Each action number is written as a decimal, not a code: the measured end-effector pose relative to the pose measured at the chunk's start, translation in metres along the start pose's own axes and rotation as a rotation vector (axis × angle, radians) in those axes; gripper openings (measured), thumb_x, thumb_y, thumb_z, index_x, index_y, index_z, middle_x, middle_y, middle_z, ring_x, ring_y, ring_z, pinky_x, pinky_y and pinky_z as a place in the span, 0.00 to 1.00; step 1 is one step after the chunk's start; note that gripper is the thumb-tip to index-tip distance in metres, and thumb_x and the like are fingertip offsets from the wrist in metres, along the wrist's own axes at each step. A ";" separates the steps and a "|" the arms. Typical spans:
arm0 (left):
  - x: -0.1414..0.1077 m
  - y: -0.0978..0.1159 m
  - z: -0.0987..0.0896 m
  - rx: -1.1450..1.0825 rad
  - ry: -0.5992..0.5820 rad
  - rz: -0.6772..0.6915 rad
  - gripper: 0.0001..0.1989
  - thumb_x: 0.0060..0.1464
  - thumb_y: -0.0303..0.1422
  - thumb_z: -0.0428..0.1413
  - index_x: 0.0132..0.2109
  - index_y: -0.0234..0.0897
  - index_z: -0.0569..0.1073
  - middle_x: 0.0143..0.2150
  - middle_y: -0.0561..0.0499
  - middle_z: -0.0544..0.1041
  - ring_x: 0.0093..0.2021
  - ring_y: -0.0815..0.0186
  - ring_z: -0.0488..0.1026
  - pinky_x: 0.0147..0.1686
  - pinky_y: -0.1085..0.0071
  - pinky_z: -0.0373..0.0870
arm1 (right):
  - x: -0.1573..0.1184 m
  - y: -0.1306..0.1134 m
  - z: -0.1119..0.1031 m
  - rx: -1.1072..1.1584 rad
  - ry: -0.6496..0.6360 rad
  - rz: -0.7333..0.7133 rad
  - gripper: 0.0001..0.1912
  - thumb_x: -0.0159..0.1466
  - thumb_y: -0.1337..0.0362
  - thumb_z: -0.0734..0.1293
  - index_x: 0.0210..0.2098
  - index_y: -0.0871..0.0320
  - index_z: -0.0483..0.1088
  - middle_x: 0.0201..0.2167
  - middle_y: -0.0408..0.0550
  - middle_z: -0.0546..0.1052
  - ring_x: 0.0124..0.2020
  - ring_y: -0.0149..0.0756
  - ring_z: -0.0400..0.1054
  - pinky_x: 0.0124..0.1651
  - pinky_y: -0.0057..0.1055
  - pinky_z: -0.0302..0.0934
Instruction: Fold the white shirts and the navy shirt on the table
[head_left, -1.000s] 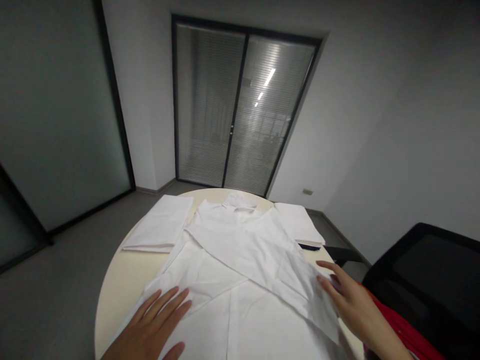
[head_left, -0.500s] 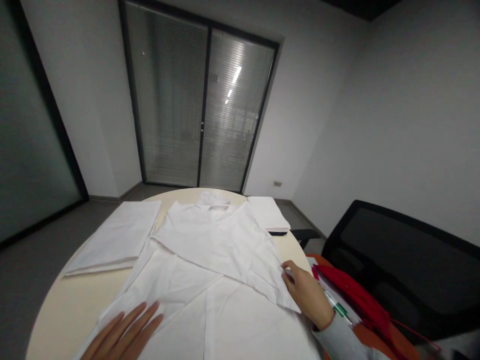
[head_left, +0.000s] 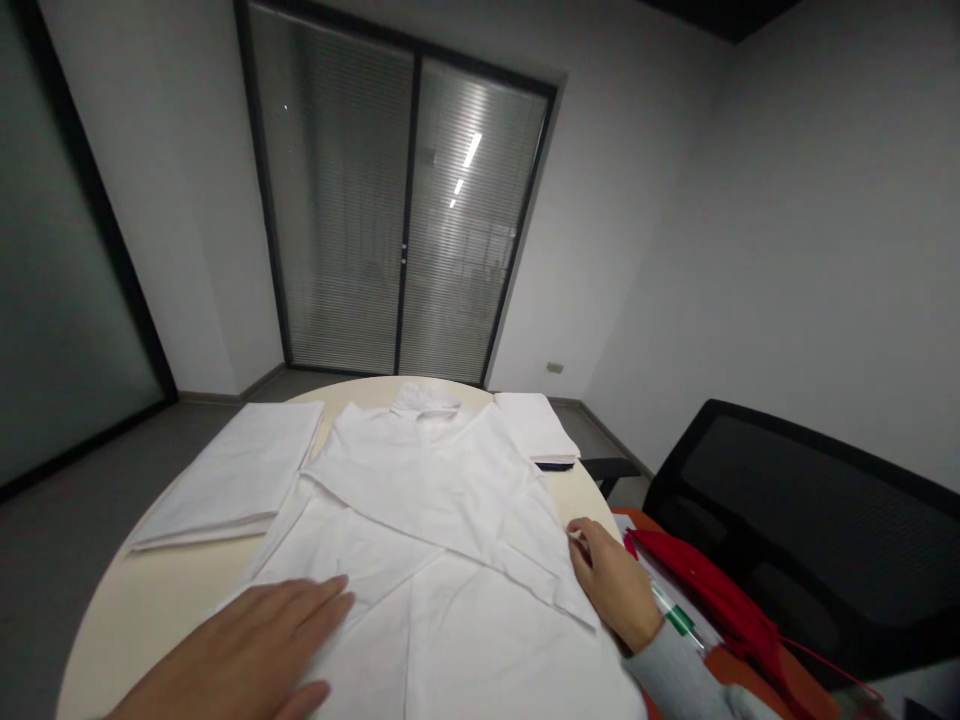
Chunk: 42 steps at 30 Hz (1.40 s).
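Observation:
A white shirt point(head_left: 450, 480) lies spread on the round table point(head_left: 105, 620), collar at the far side, its sleeves folded across the front. Over the shirt's lower left part is my left hand point(head_left: 255, 640), palm down with fingers stretched out, holding nothing. My right hand point(head_left: 611, 580) rests at the shirt's right edge beside the sleeve, its fingers curled with the tips close together. Whether cloth is between those fingertips is too small to tell.
Folded white cloth point(head_left: 232, 475) lies at the table's left. Another white stack point(head_left: 536, 428) sits at the back right on something dark. A black mesh chair point(head_left: 795, 520) stands right, with red fabric point(head_left: 712, 580) and a clear-and-green packet on an orange surface.
My left hand has moved forward and a little right over the shirt, showing more of its back. My right hand has barely shifted at the edge.

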<state>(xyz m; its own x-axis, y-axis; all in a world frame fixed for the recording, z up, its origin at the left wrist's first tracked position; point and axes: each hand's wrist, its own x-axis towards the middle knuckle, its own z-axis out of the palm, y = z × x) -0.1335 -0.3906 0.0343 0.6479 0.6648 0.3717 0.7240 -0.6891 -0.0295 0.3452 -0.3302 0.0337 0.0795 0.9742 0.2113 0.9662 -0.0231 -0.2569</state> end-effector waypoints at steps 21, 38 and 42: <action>0.165 0.020 -0.006 -0.322 -0.122 -0.099 0.11 0.69 0.33 0.52 0.45 0.42 0.79 0.47 0.50 0.78 0.50 0.63 0.73 0.47 0.68 0.72 | 0.010 0.002 -0.024 0.426 -0.110 0.117 0.24 0.57 0.55 0.62 0.51 0.56 0.73 0.35 0.46 0.78 0.31 0.38 0.72 0.35 0.32 0.62; 0.182 -0.055 0.015 -0.117 -0.333 -0.129 0.23 0.72 0.45 0.46 0.64 0.39 0.70 0.68 0.39 0.70 0.66 0.49 0.66 0.60 0.51 0.64 | 0.044 -0.003 -0.005 0.304 -0.057 0.044 0.31 0.67 0.43 0.59 0.55 0.62 0.71 0.48 0.58 0.78 0.43 0.43 0.75 0.50 0.37 0.64; 0.206 -0.115 0.045 -0.056 -0.405 -0.383 0.35 0.70 0.49 0.44 0.75 0.33 0.56 0.78 0.36 0.51 0.76 0.40 0.48 0.68 0.43 0.52 | 0.070 -0.012 0.018 0.311 0.019 0.133 0.32 0.68 0.45 0.57 0.57 0.65 0.69 0.44 0.57 0.80 0.43 0.44 0.75 0.48 0.36 0.63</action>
<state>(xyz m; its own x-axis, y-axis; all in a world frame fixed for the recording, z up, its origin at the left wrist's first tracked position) -0.0723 -0.1612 0.0726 0.3885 0.9206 -0.0400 0.9189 -0.3838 0.0908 0.3352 -0.2575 0.0345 0.2073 0.9628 0.1731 0.8259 -0.0775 -0.5585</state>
